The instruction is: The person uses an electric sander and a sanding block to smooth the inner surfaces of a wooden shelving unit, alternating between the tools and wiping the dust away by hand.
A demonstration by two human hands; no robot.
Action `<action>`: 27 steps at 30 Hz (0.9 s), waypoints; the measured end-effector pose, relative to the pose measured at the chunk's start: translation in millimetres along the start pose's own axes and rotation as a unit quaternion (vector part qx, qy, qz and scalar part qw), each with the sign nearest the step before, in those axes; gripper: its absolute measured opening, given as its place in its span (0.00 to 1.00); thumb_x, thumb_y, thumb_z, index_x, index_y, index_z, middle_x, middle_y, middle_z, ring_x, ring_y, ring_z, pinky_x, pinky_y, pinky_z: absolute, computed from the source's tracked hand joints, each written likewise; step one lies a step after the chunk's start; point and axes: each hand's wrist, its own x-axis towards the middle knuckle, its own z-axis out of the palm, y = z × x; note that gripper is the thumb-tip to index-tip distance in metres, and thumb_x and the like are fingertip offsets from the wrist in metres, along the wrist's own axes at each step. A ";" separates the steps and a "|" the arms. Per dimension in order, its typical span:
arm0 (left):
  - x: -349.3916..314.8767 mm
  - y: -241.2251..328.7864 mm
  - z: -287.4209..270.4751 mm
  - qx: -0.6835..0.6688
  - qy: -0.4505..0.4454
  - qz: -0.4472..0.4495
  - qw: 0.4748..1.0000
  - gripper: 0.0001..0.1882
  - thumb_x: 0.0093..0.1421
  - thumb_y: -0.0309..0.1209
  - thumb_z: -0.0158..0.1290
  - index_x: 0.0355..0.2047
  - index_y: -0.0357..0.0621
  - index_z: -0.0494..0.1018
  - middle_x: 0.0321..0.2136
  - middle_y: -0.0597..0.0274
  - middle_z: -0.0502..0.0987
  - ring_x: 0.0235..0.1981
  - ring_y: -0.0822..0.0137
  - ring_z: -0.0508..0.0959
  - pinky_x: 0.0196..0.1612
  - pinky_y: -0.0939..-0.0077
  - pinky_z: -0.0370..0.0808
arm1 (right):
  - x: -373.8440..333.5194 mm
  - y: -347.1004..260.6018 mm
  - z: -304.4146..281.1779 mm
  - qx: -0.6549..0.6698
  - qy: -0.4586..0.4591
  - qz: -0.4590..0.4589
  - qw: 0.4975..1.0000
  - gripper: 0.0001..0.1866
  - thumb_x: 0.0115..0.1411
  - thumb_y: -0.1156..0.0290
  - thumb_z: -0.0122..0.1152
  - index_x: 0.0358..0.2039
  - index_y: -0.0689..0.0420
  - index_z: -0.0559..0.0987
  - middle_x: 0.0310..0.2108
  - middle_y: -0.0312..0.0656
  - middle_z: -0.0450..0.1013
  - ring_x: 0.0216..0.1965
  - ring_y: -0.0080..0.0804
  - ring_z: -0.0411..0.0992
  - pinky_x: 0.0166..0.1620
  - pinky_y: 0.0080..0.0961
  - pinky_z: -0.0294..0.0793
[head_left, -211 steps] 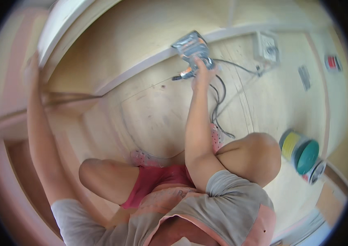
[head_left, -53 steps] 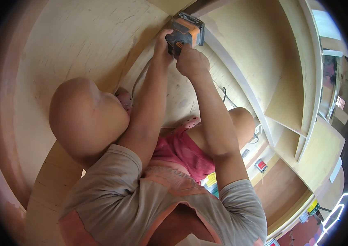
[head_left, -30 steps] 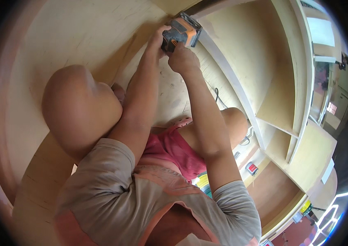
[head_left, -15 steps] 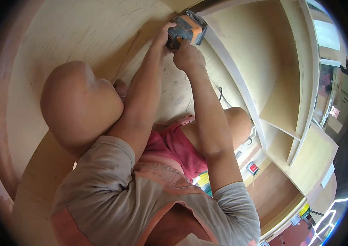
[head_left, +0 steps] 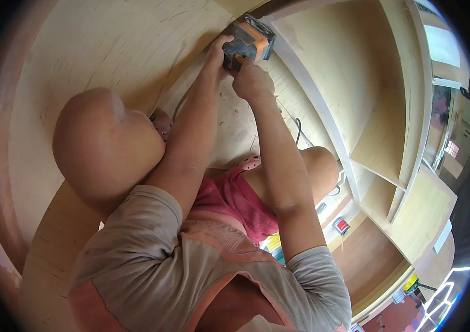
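Observation:
Both of my hands grip a black and orange power sander (head_left: 257,39) with a flat base, up at the far end of my reach. My left hand (head_left: 216,54) is closed on its left side, with part of the fingers hidden behind the body. Around the near end my right hand (head_left: 253,81) is wrapped, its index finger lying by an orange part. The sander's base faces the pale wooden frame edge (head_left: 290,58); whether they touch I cannot tell.
Open wooden shelving (head_left: 351,72) curves along the right side. A plywood panel (head_left: 96,50) rises on the left. My bent knees flank my arms. A dark cord (head_left: 298,130) lies beyond my right knee. A red and white tape measure (head_left: 341,226) sits at lower right.
The sander and both hands have shifted slightly to the left and a little nearer. My grip on it stays the same.

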 end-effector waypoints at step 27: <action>-1.2 -20.1 12.3 -0.116 -0.039 0.039 0.992 0.18 0.53 0.40 0.53 0.38 0.42 0.71 0.31 0.57 0.76 0.30 0.62 0.78 0.33 0.65 0.76 | -10.5 15.6 -13.1 -0.050 0.011 0.007 0.999 0.19 0.58 0.65 0.53 0.48 0.60 0.68 0.43 0.53 0.74 0.46 0.47 0.74 0.48 0.39 0.73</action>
